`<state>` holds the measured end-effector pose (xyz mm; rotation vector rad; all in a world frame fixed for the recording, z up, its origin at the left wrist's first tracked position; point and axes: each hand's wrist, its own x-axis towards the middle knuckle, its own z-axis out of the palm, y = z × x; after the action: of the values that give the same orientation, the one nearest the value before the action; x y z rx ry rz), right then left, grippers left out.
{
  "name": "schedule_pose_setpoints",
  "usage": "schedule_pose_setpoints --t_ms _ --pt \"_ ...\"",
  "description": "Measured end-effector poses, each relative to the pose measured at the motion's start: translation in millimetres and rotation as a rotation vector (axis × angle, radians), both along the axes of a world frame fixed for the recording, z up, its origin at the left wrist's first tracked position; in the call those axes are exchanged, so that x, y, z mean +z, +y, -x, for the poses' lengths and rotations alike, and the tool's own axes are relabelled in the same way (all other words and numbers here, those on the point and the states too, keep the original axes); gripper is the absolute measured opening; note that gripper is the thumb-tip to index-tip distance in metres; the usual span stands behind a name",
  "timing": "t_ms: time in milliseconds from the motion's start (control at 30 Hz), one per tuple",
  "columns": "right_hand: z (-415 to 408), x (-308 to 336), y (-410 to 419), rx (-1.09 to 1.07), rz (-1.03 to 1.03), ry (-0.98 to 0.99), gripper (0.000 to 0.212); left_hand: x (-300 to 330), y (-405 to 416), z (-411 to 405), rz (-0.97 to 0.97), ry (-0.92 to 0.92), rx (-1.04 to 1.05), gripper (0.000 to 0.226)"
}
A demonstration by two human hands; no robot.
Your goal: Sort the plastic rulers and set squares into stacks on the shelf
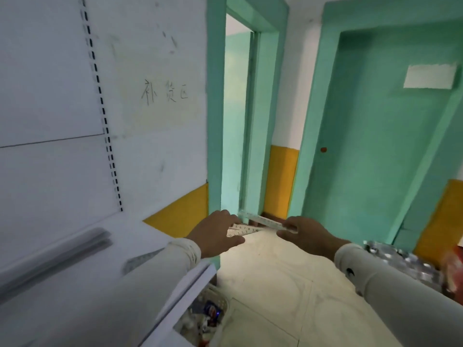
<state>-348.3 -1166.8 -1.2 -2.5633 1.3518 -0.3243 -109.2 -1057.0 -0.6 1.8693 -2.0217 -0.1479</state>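
My left hand (216, 232) holds a clear set square (244, 231) with printed numbers, its fingers curled round one end. My right hand (304, 232) pinches a clear straight ruler (263, 221) at its right end; the ruler slants up to the left above the set square. Both hands hover past the right end of the white shelf (140, 229). On the shelf lie a blurred stack of long rulers (62, 256) at the left and a set square (142, 259) partly hidden by my left sleeve.
A white slotted back panel (105, 121) rises behind the shelf. A basket of mixed items (208, 314) sits under the shelf's right end. Teal door frames and a door (370, 136) stand ahead. Shiny packages (406, 264) lie at the right on the pale floor.
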Motion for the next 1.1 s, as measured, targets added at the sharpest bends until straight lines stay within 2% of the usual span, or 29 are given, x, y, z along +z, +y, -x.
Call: schedule_pose_setpoints --t_ms 300,400,500,567,767,1100 --pt "-166 -9 -81 0.529 -0.037 -0.037 0.043 4 41 -83 -0.025 0.071 0.512 0.047" --pt "-210 -10 -82 0.707 -0.06 -0.044 0.039 5 66 -86 -0.029 0.076 0.685 0.047" --pt "-243 -12 -73 0.88 -0.087 -0.035 0.021 5 87 -76 -0.066 0.068 0.804 0.048" --pt "-257 -13 -62 0.98 -0.1 -0.052 0.029 3 99 -69 -0.099 0.069 0.862 0.048" --pt "-277 -18 -46 1.117 -0.158 -0.097 0.041 -1 121 -60 -0.146 0.05 0.95 0.049" --pt "-286 -4 -31 1.114 -0.113 -0.112 0.029 -1 118 -56 -0.203 0.08 0.892 0.047"
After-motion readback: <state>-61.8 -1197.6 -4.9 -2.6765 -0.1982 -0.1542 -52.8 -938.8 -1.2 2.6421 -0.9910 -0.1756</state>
